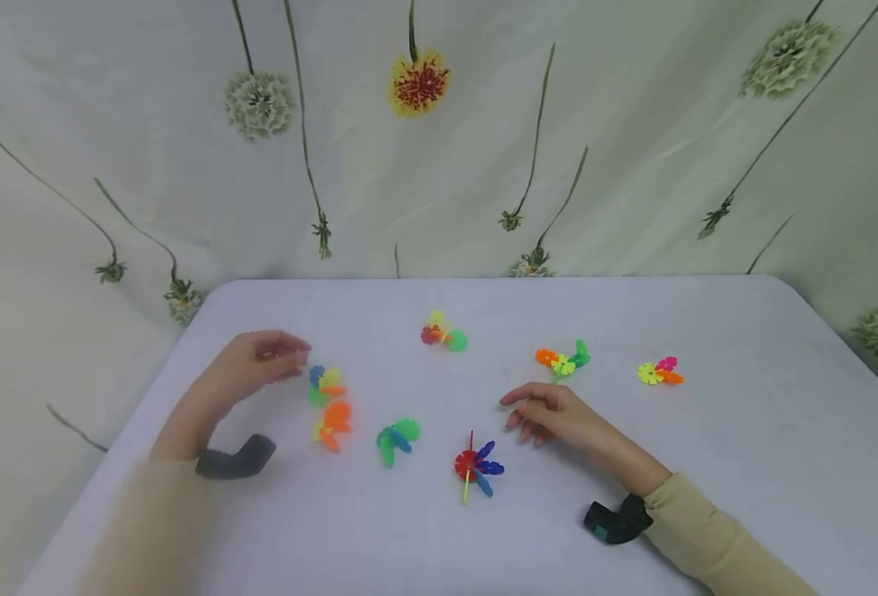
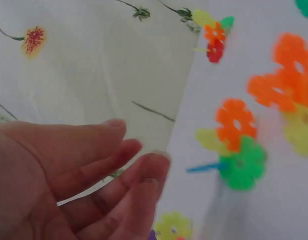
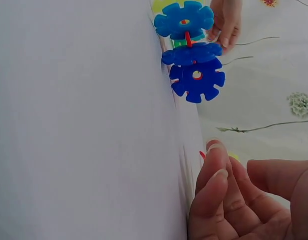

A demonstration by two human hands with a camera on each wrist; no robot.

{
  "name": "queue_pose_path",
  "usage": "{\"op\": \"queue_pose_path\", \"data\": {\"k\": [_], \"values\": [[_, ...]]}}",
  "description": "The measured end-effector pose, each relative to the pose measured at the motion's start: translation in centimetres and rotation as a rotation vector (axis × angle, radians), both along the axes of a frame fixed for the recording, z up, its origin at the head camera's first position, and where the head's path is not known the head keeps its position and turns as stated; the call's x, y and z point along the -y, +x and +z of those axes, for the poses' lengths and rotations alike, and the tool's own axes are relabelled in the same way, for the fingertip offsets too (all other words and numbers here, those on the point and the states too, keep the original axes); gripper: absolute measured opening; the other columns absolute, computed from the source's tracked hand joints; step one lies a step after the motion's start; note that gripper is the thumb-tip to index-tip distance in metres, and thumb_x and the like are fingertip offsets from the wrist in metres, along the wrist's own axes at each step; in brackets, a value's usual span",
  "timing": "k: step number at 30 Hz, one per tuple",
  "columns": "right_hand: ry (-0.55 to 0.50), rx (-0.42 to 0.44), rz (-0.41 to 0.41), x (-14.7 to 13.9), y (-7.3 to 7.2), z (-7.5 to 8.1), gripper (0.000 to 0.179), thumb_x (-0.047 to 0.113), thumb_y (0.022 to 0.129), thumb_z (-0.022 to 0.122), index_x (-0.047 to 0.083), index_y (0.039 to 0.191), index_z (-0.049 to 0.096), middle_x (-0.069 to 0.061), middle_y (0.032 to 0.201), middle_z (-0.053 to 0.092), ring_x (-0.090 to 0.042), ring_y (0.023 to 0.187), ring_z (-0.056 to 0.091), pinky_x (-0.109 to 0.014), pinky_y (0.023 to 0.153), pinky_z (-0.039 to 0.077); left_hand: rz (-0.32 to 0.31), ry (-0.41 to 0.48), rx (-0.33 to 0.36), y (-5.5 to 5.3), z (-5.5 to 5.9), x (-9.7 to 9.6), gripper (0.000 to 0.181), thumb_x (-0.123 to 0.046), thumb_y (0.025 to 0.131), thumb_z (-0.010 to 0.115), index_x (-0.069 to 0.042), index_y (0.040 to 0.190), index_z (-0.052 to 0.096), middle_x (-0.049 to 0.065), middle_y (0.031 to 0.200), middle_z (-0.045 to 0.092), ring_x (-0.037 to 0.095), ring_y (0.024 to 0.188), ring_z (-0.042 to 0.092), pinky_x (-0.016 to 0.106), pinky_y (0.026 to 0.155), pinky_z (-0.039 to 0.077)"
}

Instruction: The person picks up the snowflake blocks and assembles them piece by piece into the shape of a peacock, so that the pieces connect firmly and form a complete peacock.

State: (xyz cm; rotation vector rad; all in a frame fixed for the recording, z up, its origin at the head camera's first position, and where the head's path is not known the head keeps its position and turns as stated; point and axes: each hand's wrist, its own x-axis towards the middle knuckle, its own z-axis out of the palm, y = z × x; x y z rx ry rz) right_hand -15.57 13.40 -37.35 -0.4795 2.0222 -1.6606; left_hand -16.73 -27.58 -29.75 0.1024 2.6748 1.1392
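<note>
My left hand (image 1: 260, 360) hovers at the table's left side with bent fingers and nothing held. Beside it lies a cluster of notched plastic discs in green, yellow, orange and blue (image 1: 325, 385). A yellow disc (image 2: 174, 226) shows partly below the fingertips in the left wrist view. My right hand (image 1: 550, 414) is over the table right of centre, its fingers loosely curved and empty. Left of it stands a joined red and blue disc cluster (image 1: 478, 468). Beyond that hand is an orange, yellow and green cluster (image 1: 562, 361).
More disc clusters lie about: orange (image 1: 333, 425), green and blue (image 1: 397, 439), red, yellow and green (image 1: 444, 333), and yellow, pink and orange (image 1: 660, 372). They rest on a white-covered table (image 1: 379, 538). A flower-printed curtain (image 1: 439, 182) hangs behind.
</note>
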Motion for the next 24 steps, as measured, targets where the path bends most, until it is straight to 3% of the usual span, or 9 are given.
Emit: {"op": "queue_pose_path", "data": {"k": [5, 9, 15, 24], "values": [[0.017, -0.081, 0.061, 0.3, 0.4, 0.1, 0.024, 0.009, 0.097, 0.05, -0.006, 0.115, 0.058, -0.013, 0.09, 0.065, -0.019, 0.067, 0.058, -0.024, 0.058, 0.047, -0.04, -0.072, 0.098, 2.9, -3.3, 1.4, 0.036, -0.026, 0.088, 0.066, -0.001, 0.114, 0.062, 0.007, 0.102, 0.063, 0.025, 0.093, 0.057, 0.041, 0.081, 0.049], [0.039, -0.113, 0.082, 0.6, 0.6, 0.1, 0.023, 0.009, 0.096, 0.052, -0.004, 0.113, 0.06, -0.012, 0.09, 0.066, -0.021, 0.069, 0.059, -0.024, 0.06, 0.047, -0.067, -0.039, 0.115, 3.7, -4.8, 1.1, 0.039, -0.03, 0.084, 0.071, -0.006, 0.114, 0.063, 0.005, 0.102, 0.061, 0.024, 0.094, 0.052, 0.037, 0.076, 0.049], [0.051, -0.161, 0.093, 0.8, 0.9, 0.0, 0.024, 0.006, 0.093, 0.056, -0.001, 0.116, 0.06, -0.01, 0.093, 0.064, -0.025, 0.078, 0.058, -0.026, 0.067, 0.05, -0.07, -0.069, 0.078, 3.5, -5.5, 0.3, 0.045, -0.034, 0.076, 0.078, -0.009, 0.112, 0.063, 0.005, 0.08, 0.053, 0.022, 0.077, 0.048, 0.032, 0.061, 0.045], [0.114, -0.246, 0.1, 1.2, 1.4, -0.4, 0.02, 0.008, 0.093, 0.058, 0.007, 0.112, 0.065, -0.001, 0.092, 0.061, -0.021, 0.085, 0.055, -0.026, 0.072, 0.047, -0.079, -0.119, 0.012, 3.9, -5.5, -0.5, 0.043, -0.035, 0.074, 0.079, -0.009, 0.104, 0.063, 0.004, 0.073, 0.049, 0.02, 0.069, 0.047, 0.027, 0.054, 0.041]]}}
